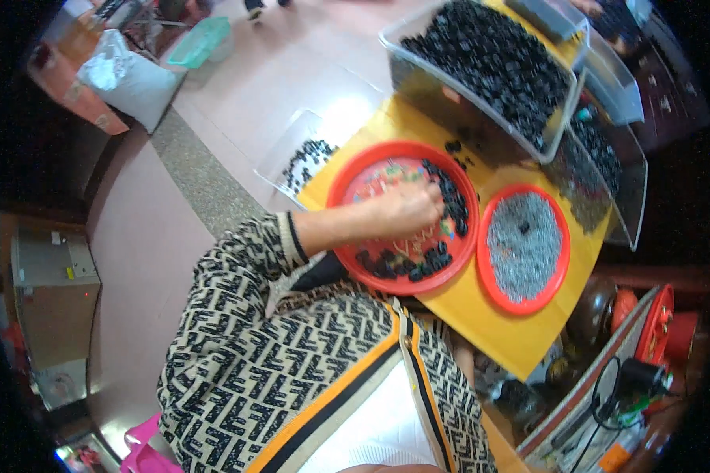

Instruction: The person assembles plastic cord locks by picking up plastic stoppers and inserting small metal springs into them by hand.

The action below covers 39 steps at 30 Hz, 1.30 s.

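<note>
My left hand (414,209) reaches from the left over a round red tray (339,185) with a printed bottom. Its fingers are curled together, and whatever they hold is hidden or too small to make out. Small black plastic pieces (454,201) lie beside the fingertips along the tray's right side. More black pieces (402,266) are scattered along its near rim. To the right stands a smaller red tray (562,272) full of small silvery metal parts (525,244), with one dark piece on top. My right hand does not show; only a sliver of skin appears beside the yellow board.
A yellow board (528,339) carries both trays. Behind them stands a large clear tub (450,91) heaped with black pieces. A clear bin (280,162) with fewer pieces lies left; another (635,205) leans right. A white sack (138,91) and green basket (199,43) stand far left.
</note>
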Each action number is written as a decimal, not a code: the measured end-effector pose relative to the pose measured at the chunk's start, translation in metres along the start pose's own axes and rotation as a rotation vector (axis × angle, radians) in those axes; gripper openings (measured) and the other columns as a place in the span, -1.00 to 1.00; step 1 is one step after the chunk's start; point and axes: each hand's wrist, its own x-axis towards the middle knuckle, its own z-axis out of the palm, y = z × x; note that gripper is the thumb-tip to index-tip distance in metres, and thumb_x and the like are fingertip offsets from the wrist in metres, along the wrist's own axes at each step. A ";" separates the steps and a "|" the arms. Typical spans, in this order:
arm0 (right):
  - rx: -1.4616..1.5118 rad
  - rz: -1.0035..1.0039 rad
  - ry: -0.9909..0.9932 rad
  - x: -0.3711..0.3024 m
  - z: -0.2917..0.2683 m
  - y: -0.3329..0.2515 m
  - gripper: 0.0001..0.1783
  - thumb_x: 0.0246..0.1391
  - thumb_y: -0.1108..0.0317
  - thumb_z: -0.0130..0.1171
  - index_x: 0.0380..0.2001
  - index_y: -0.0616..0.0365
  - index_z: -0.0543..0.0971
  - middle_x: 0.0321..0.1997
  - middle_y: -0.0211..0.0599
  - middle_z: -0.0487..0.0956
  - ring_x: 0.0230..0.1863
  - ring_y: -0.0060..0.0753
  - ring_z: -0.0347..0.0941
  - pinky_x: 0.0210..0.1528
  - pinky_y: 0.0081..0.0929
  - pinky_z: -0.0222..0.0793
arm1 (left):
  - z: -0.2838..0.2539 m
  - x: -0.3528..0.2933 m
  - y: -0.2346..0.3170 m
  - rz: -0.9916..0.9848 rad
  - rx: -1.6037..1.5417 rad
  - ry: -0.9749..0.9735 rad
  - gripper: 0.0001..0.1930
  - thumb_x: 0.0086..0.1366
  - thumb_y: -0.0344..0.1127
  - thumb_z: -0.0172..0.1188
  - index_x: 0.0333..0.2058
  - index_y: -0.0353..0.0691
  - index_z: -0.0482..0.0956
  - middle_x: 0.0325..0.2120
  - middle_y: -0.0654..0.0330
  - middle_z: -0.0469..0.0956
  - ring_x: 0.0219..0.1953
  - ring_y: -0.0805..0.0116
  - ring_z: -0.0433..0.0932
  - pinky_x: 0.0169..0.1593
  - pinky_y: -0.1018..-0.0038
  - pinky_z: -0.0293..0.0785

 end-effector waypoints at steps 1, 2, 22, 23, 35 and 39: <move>-0.011 -0.047 0.004 0.021 -0.002 -0.008 -0.59 0.05 0.18 -0.07 -0.08 0.18 0.35 -0.02 -0.16 0.35 0.00 -0.28 0.22 0.03 -0.46 0.09 | -0.007 0.006 0.002 -0.070 -0.076 -0.148 -0.73 -0.10 -0.22 0.11 -0.44 -0.29 0.47 -0.40 -0.02 0.42 -0.29 0.07 0.43 -0.26 0.21 0.39; -0.020 -0.094 0.017 0.042 -0.005 -0.020 -0.58 0.05 0.18 -0.07 -0.06 0.18 0.35 0.00 -0.16 0.35 0.01 -0.27 0.22 0.04 -0.46 0.08 | -0.017 0.011 0.004 -0.139 -0.152 -0.287 -0.66 -0.11 -0.15 0.14 -0.37 -0.25 0.48 -0.32 -0.08 0.42 -0.20 0.01 0.41 -0.16 0.13 0.33; 0.561 -0.574 0.095 0.073 -0.061 -0.309 -0.86 -0.03 0.50 0.08 -0.35 0.30 0.44 -0.50 -0.45 0.47 -0.48 -0.68 0.37 -0.42 -0.72 0.31 | -0.040 -0.037 0.035 -0.176 -0.872 0.233 -0.79 -0.11 -0.60 0.08 -0.40 -0.33 0.44 -0.52 0.04 0.39 -0.43 0.05 0.44 -0.40 0.32 0.37; 0.555 -0.578 0.089 0.074 -0.062 -0.311 -0.86 -0.03 0.50 0.08 -0.35 0.30 0.44 -0.50 -0.45 0.47 -0.48 -0.68 0.37 -0.42 -0.72 0.31 | -0.041 -0.039 0.035 -0.196 -0.853 0.227 -0.78 -0.11 -0.61 0.09 -0.39 -0.34 0.44 -0.51 0.03 0.41 -0.41 0.07 0.46 -0.38 0.35 0.38; 0.639 -0.527 0.201 0.080 -0.068 -0.311 -0.97 -0.01 0.55 -0.01 -0.44 0.26 0.42 -0.58 -0.44 0.42 -0.60 -0.66 0.36 -0.59 -0.73 0.28 | -0.025 -0.043 0.026 -0.433 -1.006 0.238 -0.80 -0.11 -0.61 0.06 -0.41 -0.34 0.43 -0.52 0.00 0.46 -0.40 0.10 0.48 -0.36 0.34 0.38; 0.703 -0.497 0.231 0.067 -0.072 -0.309 -0.95 0.01 0.55 -0.04 -0.42 0.28 0.41 -0.58 -0.44 0.42 -0.59 -0.67 0.35 -0.57 -0.74 0.29 | -0.017 -0.035 0.019 -0.418 -0.824 0.268 -0.81 -0.10 -0.57 0.05 -0.41 -0.32 0.44 -0.54 -0.01 0.45 -0.42 0.05 0.47 -0.36 0.31 0.37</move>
